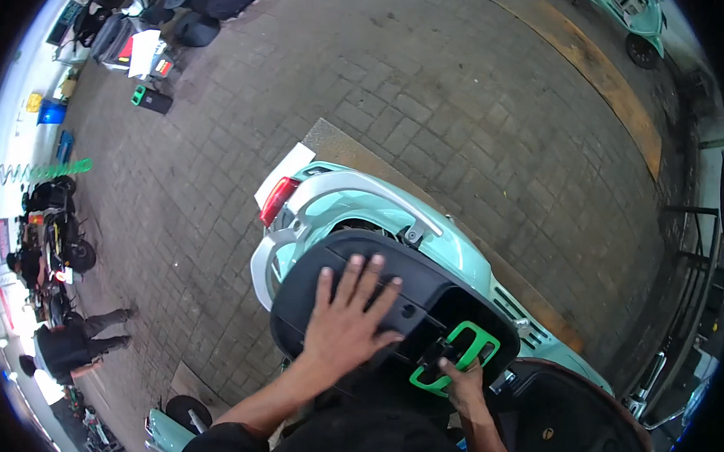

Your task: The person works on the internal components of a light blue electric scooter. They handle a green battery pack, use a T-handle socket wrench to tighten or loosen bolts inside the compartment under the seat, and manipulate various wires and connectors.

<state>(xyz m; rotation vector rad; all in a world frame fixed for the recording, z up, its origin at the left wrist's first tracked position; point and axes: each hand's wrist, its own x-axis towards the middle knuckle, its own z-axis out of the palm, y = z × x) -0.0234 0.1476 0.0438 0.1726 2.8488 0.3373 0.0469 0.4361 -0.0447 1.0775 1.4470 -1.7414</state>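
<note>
over the rear of a mint-green scooter (452,258) parked on a grey brick-paved floor (420,86), two bare hands work on a large black under-seat tub (417,292) that sits in the scooter's open body. the left hand (346,324) lies flat on the tub's top surface near its rear edge, fingers (356,275) spread wide and pointing away from the person, its grip open and pinching nothing. the right hand (464,387) is at the tub's near right corner, its grip curled around the lower end of a bright green loop-shaped handle (456,355) that stands against the black plastic; how tightly the fingers press cannot be told. just right of that hand, the raised black seat (568,415) shows its underside at the lower right. behind the tub, the scooter's red tail light (277,200) and pale grab rail (360,186) curve toward the floor. well apart at the left edge, a person in dark clothes (72,344) bends beside a black motorcycle (55,231). another mint-green scooter (631,8) stands at the far upper right, and part of a third (173,428) shows at the lower left.
</note>
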